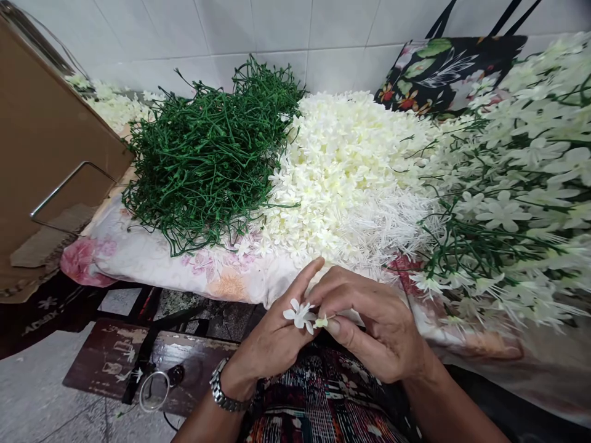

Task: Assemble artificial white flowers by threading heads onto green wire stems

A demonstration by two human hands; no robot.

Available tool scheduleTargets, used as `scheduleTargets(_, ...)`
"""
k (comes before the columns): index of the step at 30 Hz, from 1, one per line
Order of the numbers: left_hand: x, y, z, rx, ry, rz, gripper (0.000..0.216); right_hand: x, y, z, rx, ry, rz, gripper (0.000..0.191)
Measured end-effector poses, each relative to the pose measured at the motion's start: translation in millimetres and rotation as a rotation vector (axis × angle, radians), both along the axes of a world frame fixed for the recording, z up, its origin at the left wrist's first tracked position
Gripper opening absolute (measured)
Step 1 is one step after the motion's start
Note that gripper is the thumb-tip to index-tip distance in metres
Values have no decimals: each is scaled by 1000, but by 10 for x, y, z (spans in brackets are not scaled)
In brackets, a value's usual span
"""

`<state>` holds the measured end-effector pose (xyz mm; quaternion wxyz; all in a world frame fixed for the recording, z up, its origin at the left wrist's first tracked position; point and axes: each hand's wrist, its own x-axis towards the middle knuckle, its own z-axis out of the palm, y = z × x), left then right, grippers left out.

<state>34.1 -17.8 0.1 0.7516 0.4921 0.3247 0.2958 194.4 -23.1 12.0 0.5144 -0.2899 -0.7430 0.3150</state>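
Observation:
In front of my lap my two hands meet at the table's near edge. My left hand [279,335], with a metal watch at the wrist, is closed around a white artificial flower [300,315]; its petals face up beside the thumb and index finger. My right hand [369,320] pinches a small pale yellow-green flower piece [321,322] between thumb and index finger, right next to the white petals. Whether the two pieces touch is hard to see. Just beyond my hands lie a heap of loose cream-white blossoms [341,160] and a pile of thin white stamens [392,224].
Green plastic stems [212,147] are heaped at the back left, near a cardboard box [55,123] with a metal handle. Finished-looking flower sprays [521,203] crowd the right side. A floral bag [452,74] leans on the tiled wall. A wooden bench [198,363] stands below left.

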Motion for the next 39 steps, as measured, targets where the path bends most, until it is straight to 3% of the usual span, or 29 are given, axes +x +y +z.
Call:
scheduleTargets(5,32,7,-35,-13,-39,151,25,20,-40,-12,-19,24,-84,14)
scheduleTargets(14,0,10,-75,161,89,376,16,76,-63,27,-3,-109,-297,15)
scheduleTargets(24,3,2,-44,254,206,421,15,61,-84,122,10,-372,-267,12)
scheduleTargets(32,53,22,40,446,363,444,11,30,-73,88,78,-510,-324,13)
scheduleTargets(39,119,79,-23,506,407,467,12,15,-6,-27,72,-466,-356,17)
